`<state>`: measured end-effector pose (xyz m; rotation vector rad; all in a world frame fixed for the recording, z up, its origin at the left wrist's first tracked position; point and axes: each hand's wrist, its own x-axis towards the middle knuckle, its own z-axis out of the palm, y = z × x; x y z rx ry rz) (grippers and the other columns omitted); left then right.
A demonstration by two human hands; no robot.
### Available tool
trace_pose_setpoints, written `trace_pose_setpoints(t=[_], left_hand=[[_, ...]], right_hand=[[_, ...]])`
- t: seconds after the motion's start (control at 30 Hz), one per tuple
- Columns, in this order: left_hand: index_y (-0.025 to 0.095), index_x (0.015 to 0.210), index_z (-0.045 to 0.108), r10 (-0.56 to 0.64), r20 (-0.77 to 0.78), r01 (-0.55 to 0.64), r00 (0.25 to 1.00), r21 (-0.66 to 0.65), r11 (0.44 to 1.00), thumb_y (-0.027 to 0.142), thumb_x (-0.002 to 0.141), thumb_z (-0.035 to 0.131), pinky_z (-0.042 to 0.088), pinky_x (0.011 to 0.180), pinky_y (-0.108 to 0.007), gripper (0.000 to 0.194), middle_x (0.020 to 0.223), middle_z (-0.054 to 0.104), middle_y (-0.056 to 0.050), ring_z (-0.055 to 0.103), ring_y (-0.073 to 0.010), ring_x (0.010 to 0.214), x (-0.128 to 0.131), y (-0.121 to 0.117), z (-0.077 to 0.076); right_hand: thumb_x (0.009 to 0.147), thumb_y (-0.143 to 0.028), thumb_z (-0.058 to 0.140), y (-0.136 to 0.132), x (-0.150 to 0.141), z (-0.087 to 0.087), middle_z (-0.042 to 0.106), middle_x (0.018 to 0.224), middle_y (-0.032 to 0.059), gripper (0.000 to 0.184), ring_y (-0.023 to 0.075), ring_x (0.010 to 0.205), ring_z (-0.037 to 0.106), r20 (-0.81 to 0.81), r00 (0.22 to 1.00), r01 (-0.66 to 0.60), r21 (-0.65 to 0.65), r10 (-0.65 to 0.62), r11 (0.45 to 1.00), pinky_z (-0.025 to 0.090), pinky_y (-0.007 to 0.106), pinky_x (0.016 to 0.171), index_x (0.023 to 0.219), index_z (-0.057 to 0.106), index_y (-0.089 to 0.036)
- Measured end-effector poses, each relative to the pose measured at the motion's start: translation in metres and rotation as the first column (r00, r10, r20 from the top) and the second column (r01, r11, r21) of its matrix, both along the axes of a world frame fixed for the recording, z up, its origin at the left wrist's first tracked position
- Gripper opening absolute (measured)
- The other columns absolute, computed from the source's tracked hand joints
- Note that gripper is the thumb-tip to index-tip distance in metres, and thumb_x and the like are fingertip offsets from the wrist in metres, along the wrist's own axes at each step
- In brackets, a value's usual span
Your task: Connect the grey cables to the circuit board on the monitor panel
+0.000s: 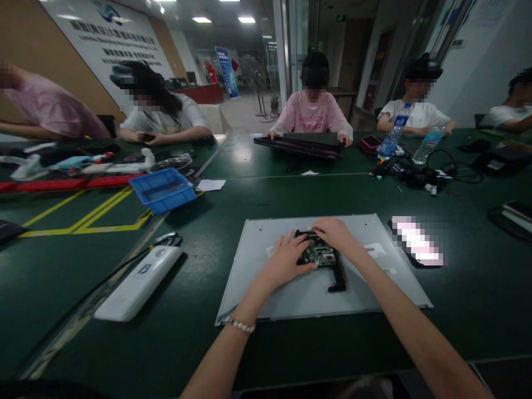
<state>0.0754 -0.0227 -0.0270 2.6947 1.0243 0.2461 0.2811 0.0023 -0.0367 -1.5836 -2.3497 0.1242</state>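
A green circuit board (319, 255) in a black plastic frame (338, 277) lies on a grey metal panel (266, 296). My left hand (286, 259) grips the board's left side, thumb along its lower edge and fingers fanned over the upper left. At the far edge of the frame, my right hand (333, 231) has its fingers bent and pressed together. Whatever sits under those right fingertips is hidden. Pale labels (375, 250) show on the panel to the right of the board.
A white power bank (139, 285) with a cable lies left, a blue bin (163, 191) beyond it. Right of the panel is a phone (417, 241). Across the table, a person (315, 113) holds a dark flat panel (299, 148). Bottles (429, 144) and cables (415, 172) stand far right.
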Motion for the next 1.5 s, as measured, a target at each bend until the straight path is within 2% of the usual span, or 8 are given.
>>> trace_pose_setpoints(t=[0.2,0.33,0.6,0.87,1.13,1.5], left_hand=[[0.021,0.131,0.045,-0.022,0.041,0.023,0.999,-0.023,0.999,0.052,0.081,0.056,0.025,0.108,-0.048,0.059,0.142,0.039,-0.009,0.030,-0.0302,0.133,0.000,0.003,-0.002],[0.021,0.131,0.045,-0.028,0.051,0.029,0.998,-0.017,0.999,0.053,0.081,0.056,0.027,0.108,-0.048,0.060,0.142,0.039,-0.009,0.030,-0.0305,0.133,-0.001,0.003,-0.003],[0.020,0.131,0.045,-0.033,0.053,0.034,0.998,-0.019,0.999,0.055,0.081,0.055,0.029,0.107,-0.046,0.062,0.142,0.039,-0.010,0.030,-0.0310,0.133,-0.001,0.003,-0.003],[0.021,0.134,0.042,-0.056,0.068,0.056,0.996,0.000,0.998,0.053,0.082,0.055,0.027,0.109,-0.046,0.063,0.142,0.039,-0.010,0.031,-0.0293,0.133,-0.001,0.004,-0.004],[0.022,0.134,0.042,-0.063,0.090,0.064,0.994,-0.003,0.998,0.050,0.080,0.059,0.026,0.110,-0.047,0.063,0.143,0.039,-0.008,0.030,-0.0285,0.133,-0.001,0.005,-0.008],[0.021,0.134,0.042,-0.048,0.059,0.049,0.997,-0.014,0.999,0.050,0.081,0.056,0.027,0.109,-0.045,0.062,0.143,0.038,-0.009,0.029,-0.0290,0.134,-0.003,0.002,-0.005]], right_hand=[[0.091,-0.023,0.047,0.001,-0.002,0.000,0.067,0.101,0.0082,0.023,0.0188,0.099,0.058,0.013,1.000,-0.023,-0.007,0.023,1.000,0.041,0.026,0.082,0.099,0.068,-0.018],[0.090,-0.022,0.048,0.001,-0.004,0.000,0.068,0.099,0.0084,0.022,0.0190,0.098,0.058,-0.001,0.999,-0.034,0.000,0.034,0.999,0.041,0.026,0.081,0.099,0.068,-0.019],[0.091,-0.021,0.047,0.000,-0.006,-0.006,0.068,0.097,0.0079,0.022,0.0191,0.094,0.060,-0.075,0.997,0.034,0.051,-0.030,0.998,0.042,0.027,0.081,0.096,0.069,-0.019],[0.090,-0.023,0.048,0.000,-0.014,-0.014,0.068,0.098,0.0061,0.021,0.0177,0.094,0.059,-0.126,0.991,-0.038,0.065,0.046,0.997,0.042,0.026,0.082,0.093,0.069,-0.020],[0.089,-0.020,0.049,-0.001,-0.015,-0.017,0.068,0.098,0.0068,0.020,0.0175,0.094,0.059,-0.171,0.984,-0.049,0.062,0.059,0.997,0.042,0.027,0.085,0.094,0.069,-0.018],[0.087,-0.018,0.050,0.001,-0.015,-0.023,0.068,0.097,0.0063,0.019,0.0162,0.093,0.060,-0.281,0.959,-0.033,0.063,0.050,0.997,0.043,0.027,0.086,0.093,0.068,-0.018]])
